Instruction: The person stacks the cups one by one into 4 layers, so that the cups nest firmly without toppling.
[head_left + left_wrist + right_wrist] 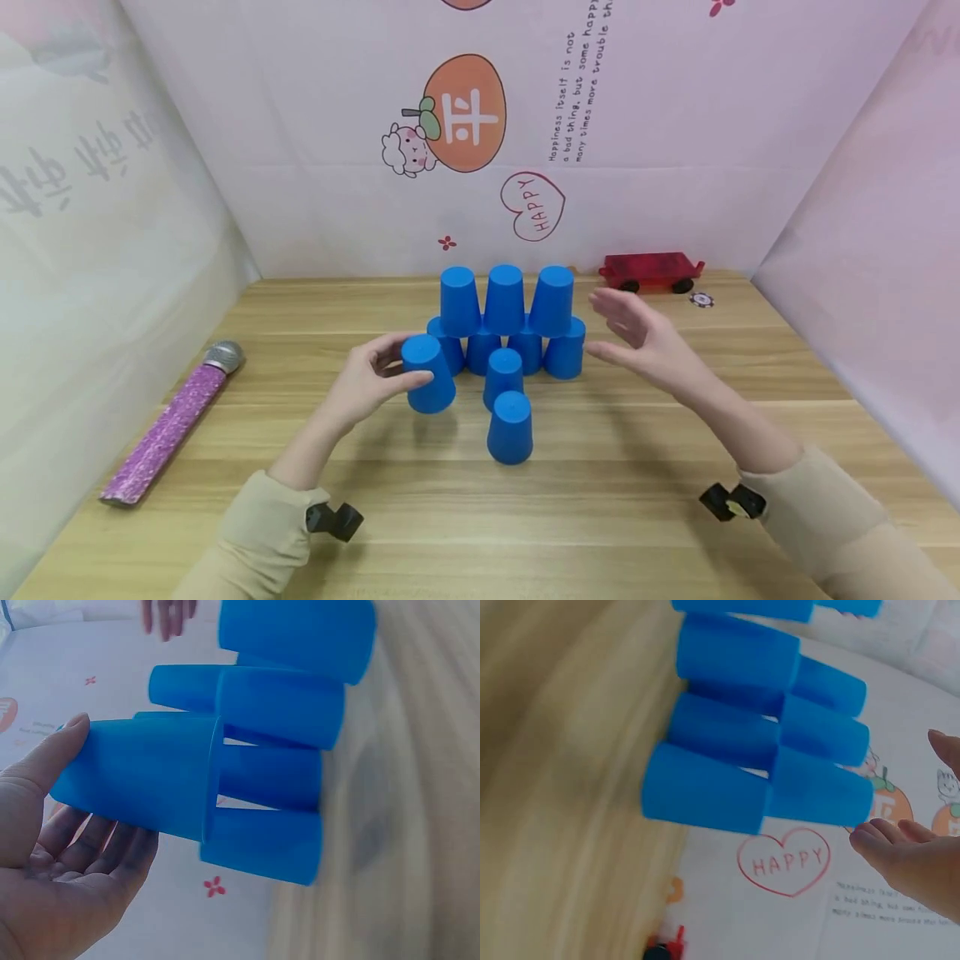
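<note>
My left hand (369, 375) holds an upside-down blue cup (428, 375) between thumb and fingers, raised a little above the table, left of a stack. In the left wrist view the same held cup (139, 776) hides part of the stack. That stack has a bottom row of several upside-down blue cups (564, 348) and an upper row of three more (505, 301). In front of it stand two single cups, one (503, 377) behind the other (510, 429). To the right of the stack, my right hand (637, 340) hovers with extended fingers, holding nothing.
A purple glittery microphone (174, 423) lies along the wooden table's (465, 525) left side. At the back right are a red toy flatbed (651, 269) with black wheels and a poker chip (701, 299). Printed white sheets (322, 125) hang behind and at both sides.
</note>
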A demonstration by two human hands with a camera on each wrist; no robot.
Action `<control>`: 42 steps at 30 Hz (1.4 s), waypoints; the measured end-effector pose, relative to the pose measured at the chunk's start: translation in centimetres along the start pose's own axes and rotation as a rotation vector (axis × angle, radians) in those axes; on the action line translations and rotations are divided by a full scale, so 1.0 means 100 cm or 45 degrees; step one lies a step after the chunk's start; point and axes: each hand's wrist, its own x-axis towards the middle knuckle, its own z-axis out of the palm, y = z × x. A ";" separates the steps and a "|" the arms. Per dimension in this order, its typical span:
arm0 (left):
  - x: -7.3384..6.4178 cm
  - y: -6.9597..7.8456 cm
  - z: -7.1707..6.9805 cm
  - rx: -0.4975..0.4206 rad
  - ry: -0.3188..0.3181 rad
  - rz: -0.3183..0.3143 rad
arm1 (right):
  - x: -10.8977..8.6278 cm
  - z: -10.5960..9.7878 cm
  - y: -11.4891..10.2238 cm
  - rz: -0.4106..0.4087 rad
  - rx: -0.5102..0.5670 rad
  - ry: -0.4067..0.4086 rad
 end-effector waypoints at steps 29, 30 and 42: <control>0.060 0.094 -0.028 0.109 0.203 0.192 | -0.025 0.089 0.015 0.181 0.215 -0.245; 0.063 0.096 -0.027 0.110 0.205 0.194 | -0.024 0.091 0.015 0.189 0.217 -0.247; 0.095 0.100 -0.011 0.077 0.197 0.223 | -0.019 0.103 0.015 0.254 0.244 -0.236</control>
